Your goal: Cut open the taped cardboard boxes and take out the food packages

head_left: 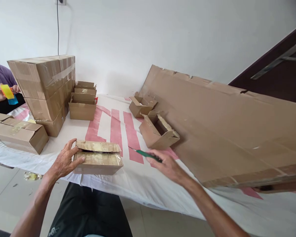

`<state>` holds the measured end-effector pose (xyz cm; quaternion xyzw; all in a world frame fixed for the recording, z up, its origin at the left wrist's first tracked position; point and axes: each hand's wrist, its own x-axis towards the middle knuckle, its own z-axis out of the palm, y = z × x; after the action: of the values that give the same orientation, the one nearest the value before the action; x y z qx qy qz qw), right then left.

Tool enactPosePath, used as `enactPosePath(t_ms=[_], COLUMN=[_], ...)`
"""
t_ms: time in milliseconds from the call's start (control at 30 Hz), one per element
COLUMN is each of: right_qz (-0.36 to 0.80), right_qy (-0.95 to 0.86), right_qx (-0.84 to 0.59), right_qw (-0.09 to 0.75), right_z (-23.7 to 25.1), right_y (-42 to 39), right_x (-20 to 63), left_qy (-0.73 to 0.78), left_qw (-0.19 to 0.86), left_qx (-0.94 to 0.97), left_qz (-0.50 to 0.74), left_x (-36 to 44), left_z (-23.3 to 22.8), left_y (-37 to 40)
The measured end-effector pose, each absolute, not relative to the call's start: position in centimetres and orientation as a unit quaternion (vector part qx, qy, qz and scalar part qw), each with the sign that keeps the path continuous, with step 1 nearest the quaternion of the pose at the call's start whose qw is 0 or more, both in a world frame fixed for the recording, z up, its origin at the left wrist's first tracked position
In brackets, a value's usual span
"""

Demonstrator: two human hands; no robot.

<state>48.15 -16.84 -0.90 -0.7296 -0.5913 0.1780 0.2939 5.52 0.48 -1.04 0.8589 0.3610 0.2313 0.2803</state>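
My left hand (pixel 64 161) rests on the left end of a small taped cardboard box (pixel 98 159) at the table's near edge. The box's top flaps are slit along the middle and slightly parted. My right hand (pixel 169 168) holds a green-handled cutter (pixel 145 154), with its thin blade pointing left toward the box but apart from it.
Two opened small boxes (pixel 158 131) (pixel 141 105) lie beside a big flat cardboard sheet (pixel 224 131) on the right. A stack of sealed cartons (pixel 46 89) and open boxes (pixel 82 105) stand at back left. A long box (pixel 19 135) lies left. Another person's hand (pixel 1 93) holds a tape dispenser.
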Motion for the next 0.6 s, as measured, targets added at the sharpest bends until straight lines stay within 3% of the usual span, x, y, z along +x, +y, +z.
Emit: enactPosePath(t_ms=[133,233,467,600], right_qz=[0.118,0.094,0.108,0.138], right_qy=[-0.552,-0.558,-0.604,-0.712], right_qx=[-0.767,-0.762,-0.66,-0.565], right_qw=[0.303,0.314,0.434,0.393], right_z=[-9.9,-12.2,-3.9,1.2], right_y=[-19.0,-18.9,-14.4,-10.7], right_x=[47.1,46.5,42.7,40.2], left_qy=[0.348,0.353,0.356,0.344], left_qw=[0.279,0.265,0.213,0.211], left_qx=[0.862,0.859,0.864,0.872], left_qz=[0.24,0.258,0.284,0.278], left_x=[5.4,5.4,5.4,5.2], left_z=[0.0,0.8,1.5,1.7], left_y=[0.0,-0.7,-1.6,-1.6])
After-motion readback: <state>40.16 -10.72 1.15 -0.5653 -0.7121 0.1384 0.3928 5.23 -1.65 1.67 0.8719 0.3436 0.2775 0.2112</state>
